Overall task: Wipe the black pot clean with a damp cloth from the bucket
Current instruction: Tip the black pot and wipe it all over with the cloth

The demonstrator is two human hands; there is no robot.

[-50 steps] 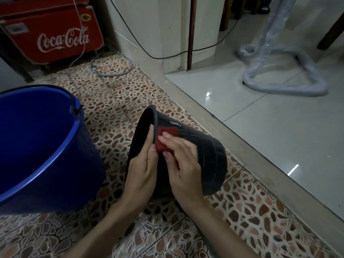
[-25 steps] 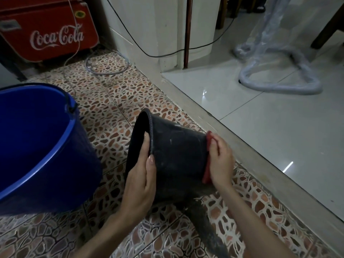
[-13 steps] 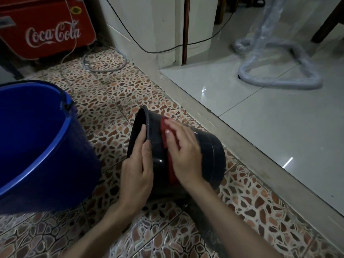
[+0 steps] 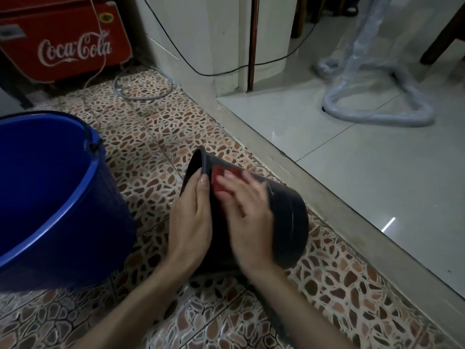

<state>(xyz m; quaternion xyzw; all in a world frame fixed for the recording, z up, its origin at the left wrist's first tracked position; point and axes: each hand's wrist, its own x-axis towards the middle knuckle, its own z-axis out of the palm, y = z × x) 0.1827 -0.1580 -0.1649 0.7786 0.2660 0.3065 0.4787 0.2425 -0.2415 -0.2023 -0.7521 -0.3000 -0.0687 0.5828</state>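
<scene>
The black pot [image 4: 289, 217] lies on its side on the pebble-patterned tile floor, its open mouth facing left toward the blue bucket [image 4: 50, 197]. My left hand [image 4: 192, 220] grips the pot's rim, fingers over the edge. My right hand [image 4: 247, 212], blurred by motion, presses a red cloth [image 4: 218, 178] flat against the pot's upper outer wall, close to the rim. Most of the cloth is hidden under my fingers. The bucket's inside is dark and I cannot tell what it holds.
A raised stone threshold [image 4: 339, 197] runs diagonally on the right, with glossy white tile beyond. A red Coca-Cola cooler [image 4: 65, 44] stands at the back left, cables [image 4: 143, 84] coiled on the floor near it. A plastic-wrapped stand base [image 4: 377, 112] sits at the far right.
My right hand swept the red cloth from the pot's base end back up its wall toward the rim. The left hand has stayed on the rim.
</scene>
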